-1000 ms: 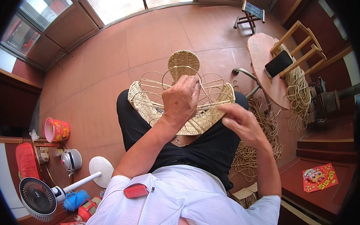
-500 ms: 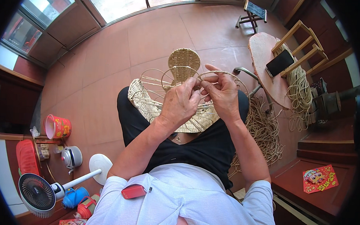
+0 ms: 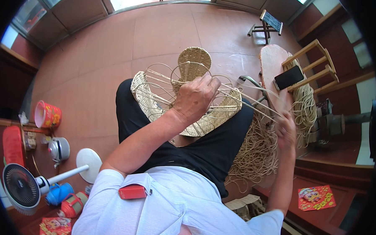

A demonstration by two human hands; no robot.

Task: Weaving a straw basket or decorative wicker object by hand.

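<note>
A half-woven straw piece (image 3: pixel 151 106) with bare, loop-shaped frame strands rests across my thighs. My left hand (image 3: pixel 196 97) is closed at the top of these loops, pinching cord and a frame strand together; its fingertips are partly hidden. Out to the right, my right hand (image 3: pixel 285 129) grips a straw cord (image 3: pixel 260 104) stretched taut between the two hands. That hand is smeared by motion, but its fingers curl around the strands. Just beyond the loops stands a rounded woven panel (image 3: pixel 194 59), its lower part behind the frame and my left hand.
Loose cord (image 3: pixel 253 152) lies heaped beside my right knee. A low bench (image 3: pixel 274 58) carries a black phone (image 3: pixel 288 77), a wooden stool (image 3: pixel 314 66) and hanging cord bundles (image 3: pixel 304 106). A folding stool (image 3: pixel 267 26) stands far right. Left are a fan (image 3: pixel 22 186), kettle (image 3: pixel 59 149) and red bucket (image 3: pixel 48 114).
My right hand has swung away from the left hand out to the right, drawing the cord with it. My left hand stays at the loops. The whole view has shifted slightly.
</note>
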